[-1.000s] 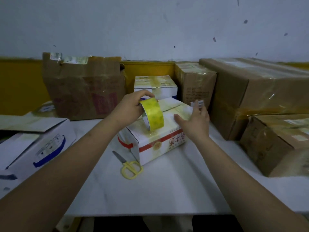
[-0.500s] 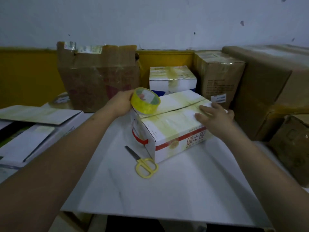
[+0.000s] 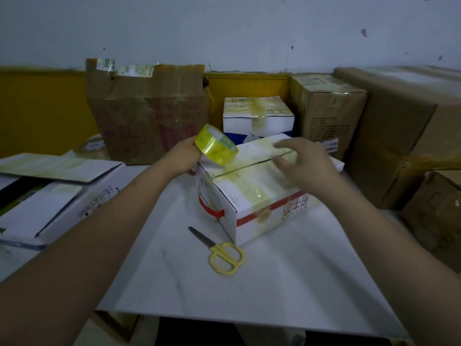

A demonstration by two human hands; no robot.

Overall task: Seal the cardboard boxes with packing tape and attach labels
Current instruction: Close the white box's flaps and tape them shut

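Scissors with yellow handles (image 3: 219,250) lie nearest on the white desk (image 3: 249,290), just in front of the white cardboard box with the red stripe (image 3: 262,196), whose top seam runs lengthwise from near-left to far-right. Right hand (image 3: 303,162) hovers over that seam with fingers loosely spread, holding nothing. Left hand (image 3: 183,158) grips the yellowish roll of packing tape (image 3: 215,145) at the box's far-left end, so I'd guess the tape gets pulled rightward along the seam.

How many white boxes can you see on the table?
3. One white box with a red stripe sits in the middle under the hands, a smaller white box stands behind it by the wall, and an open white box lies at the left. Others may be hidden.
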